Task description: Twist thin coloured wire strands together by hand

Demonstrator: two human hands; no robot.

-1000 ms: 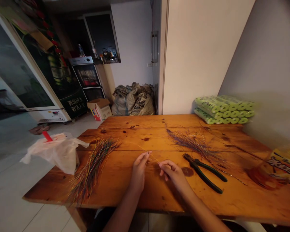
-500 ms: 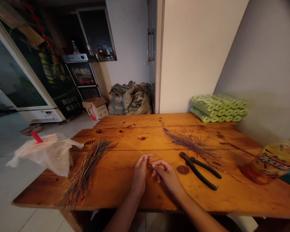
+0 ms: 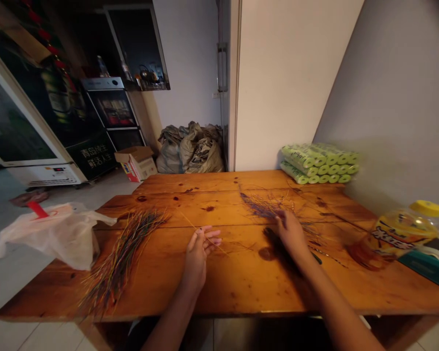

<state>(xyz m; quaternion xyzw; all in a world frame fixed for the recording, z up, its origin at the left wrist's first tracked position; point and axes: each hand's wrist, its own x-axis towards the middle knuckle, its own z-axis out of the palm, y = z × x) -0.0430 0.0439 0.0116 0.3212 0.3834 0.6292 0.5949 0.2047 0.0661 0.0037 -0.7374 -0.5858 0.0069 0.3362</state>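
Observation:
My left hand (image 3: 198,253) is raised over the middle of the table, pinching a thin orange-yellow wire (image 3: 189,220) between thumb and index finger; its other fingers are loosely extended. My right hand (image 3: 291,236) is at the near side of a loose pile of thin purple and yellow wires (image 3: 258,205). Its fingers look drawn together there, and what they hold, if anything, is hidden. Beneath my right forearm lie dark green-handled pliers (image 3: 316,258), mostly covered. To the left rests a bigger bundle of multicoloured wires (image 3: 126,258).
A drink bottle with a yellow cap (image 3: 391,239) and a teal object (image 3: 426,268) are at the right. Green-wrapped rolls (image 3: 318,163) are stacked at the far right of the wooden table (image 3: 227,292). A white plastic bag (image 3: 54,234) is at the left edge.
My right hand has left the wire near my left hand and moved right and away to the wire pile, covering most of the pliers. The view has shifted slightly right.

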